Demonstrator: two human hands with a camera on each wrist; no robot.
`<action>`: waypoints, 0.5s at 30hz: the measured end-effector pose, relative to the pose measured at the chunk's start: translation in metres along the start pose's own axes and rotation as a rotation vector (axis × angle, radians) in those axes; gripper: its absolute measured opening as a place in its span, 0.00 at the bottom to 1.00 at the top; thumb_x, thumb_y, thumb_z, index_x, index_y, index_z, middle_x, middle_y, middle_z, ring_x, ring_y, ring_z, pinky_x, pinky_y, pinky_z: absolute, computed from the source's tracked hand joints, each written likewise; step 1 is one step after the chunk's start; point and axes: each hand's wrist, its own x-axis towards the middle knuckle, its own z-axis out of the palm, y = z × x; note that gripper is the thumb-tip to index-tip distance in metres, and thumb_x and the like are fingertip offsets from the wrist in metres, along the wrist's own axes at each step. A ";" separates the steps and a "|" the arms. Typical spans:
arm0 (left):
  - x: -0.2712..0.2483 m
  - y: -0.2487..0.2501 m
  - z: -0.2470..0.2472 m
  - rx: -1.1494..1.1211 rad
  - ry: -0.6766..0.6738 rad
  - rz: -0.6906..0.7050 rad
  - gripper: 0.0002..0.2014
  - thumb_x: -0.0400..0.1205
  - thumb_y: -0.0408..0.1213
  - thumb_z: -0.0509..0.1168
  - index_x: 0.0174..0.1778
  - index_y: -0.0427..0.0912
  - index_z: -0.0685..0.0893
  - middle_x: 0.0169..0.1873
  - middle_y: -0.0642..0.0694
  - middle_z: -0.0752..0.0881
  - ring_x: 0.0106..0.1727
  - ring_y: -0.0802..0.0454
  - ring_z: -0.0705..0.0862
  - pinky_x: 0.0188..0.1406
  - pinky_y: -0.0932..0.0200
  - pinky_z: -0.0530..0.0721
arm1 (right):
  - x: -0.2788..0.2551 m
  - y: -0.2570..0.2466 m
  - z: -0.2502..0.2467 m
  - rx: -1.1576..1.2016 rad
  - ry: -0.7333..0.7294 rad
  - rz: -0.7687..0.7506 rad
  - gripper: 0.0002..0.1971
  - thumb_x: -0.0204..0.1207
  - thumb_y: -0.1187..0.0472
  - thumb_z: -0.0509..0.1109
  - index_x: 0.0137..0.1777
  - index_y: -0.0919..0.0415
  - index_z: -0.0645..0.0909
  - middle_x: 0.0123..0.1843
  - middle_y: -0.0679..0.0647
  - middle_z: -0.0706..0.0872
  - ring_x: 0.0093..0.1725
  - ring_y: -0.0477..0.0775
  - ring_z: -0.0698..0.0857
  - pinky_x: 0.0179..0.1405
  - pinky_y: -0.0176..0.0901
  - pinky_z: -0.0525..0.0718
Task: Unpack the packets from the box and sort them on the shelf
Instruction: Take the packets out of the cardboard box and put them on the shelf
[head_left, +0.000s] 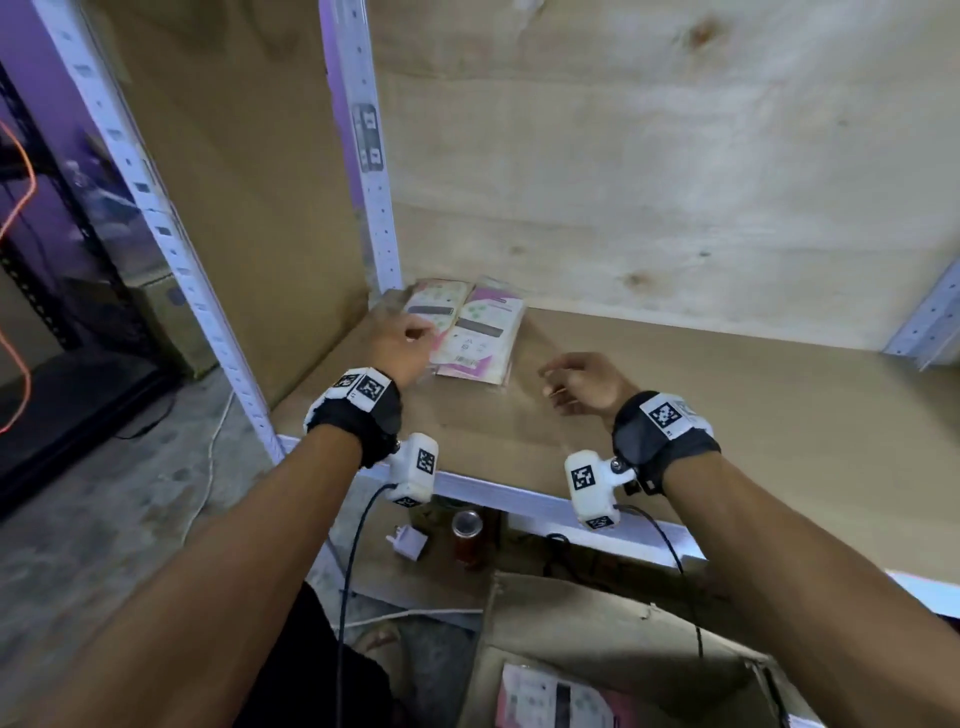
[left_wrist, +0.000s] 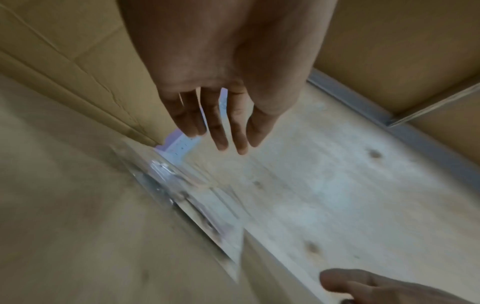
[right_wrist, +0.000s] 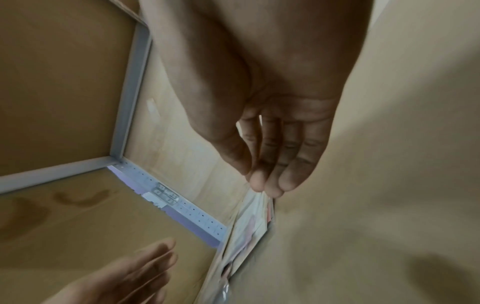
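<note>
A small stack of pink-and-white packets (head_left: 470, 327) lies at the back left corner of the shelf board (head_left: 701, 415). My left hand (head_left: 402, 343) hovers just over the stack's left edge with straight fingers (left_wrist: 218, 131), holding nothing. My right hand (head_left: 576, 387) hangs above the board to the right of the stack, fingers (right_wrist: 275, 164) relaxed and empty. In the wrist views the packets (left_wrist: 197, 205) (right_wrist: 249, 226) appear blurred, edge-on. The open cardboard box (head_left: 597, 639) sits below the shelf, with a pink packet (head_left: 550, 699) inside.
White perforated uprights (head_left: 363, 156) frame the shelf, with a plywood back panel (head_left: 649, 182). On the lower level stand a can (head_left: 467, 538) and a white plug (head_left: 408, 540). Cables trail on the concrete floor (head_left: 104, 493) at the left.
</note>
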 end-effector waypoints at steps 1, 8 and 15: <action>-0.015 0.007 0.005 -0.050 -0.026 0.008 0.08 0.81 0.38 0.70 0.52 0.40 0.90 0.55 0.43 0.90 0.51 0.51 0.84 0.53 0.63 0.78 | -0.016 0.003 -0.004 0.007 0.007 -0.024 0.08 0.81 0.71 0.63 0.56 0.66 0.81 0.34 0.57 0.83 0.28 0.51 0.81 0.28 0.39 0.82; -0.133 0.033 0.043 -0.242 -0.244 0.060 0.08 0.82 0.40 0.69 0.44 0.41 0.90 0.36 0.45 0.90 0.40 0.49 0.87 0.52 0.56 0.84 | -0.136 0.037 -0.030 0.076 0.029 -0.081 0.03 0.83 0.70 0.64 0.53 0.66 0.78 0.33 0.60 0.81 0.27 0.53 0.78 0.25 0.36 0.81; -0.229 -0.001 0.100 -0.322 -0.401 -0.058 0.12 0.84 0.38 0.66 0.34 0.46 0.86 0.22 0.55 0.87 0.22 0.65 0.81 0.25 0.73 0.77 | -0.203 0.123 -0.044 -0.146 -0.021 0.024 0.04 0.83 0.67 0.67 0.46 0.65 0.81 0.35 0.60 0.86 0.31 0.54 0.84 0.31 0.41 0.84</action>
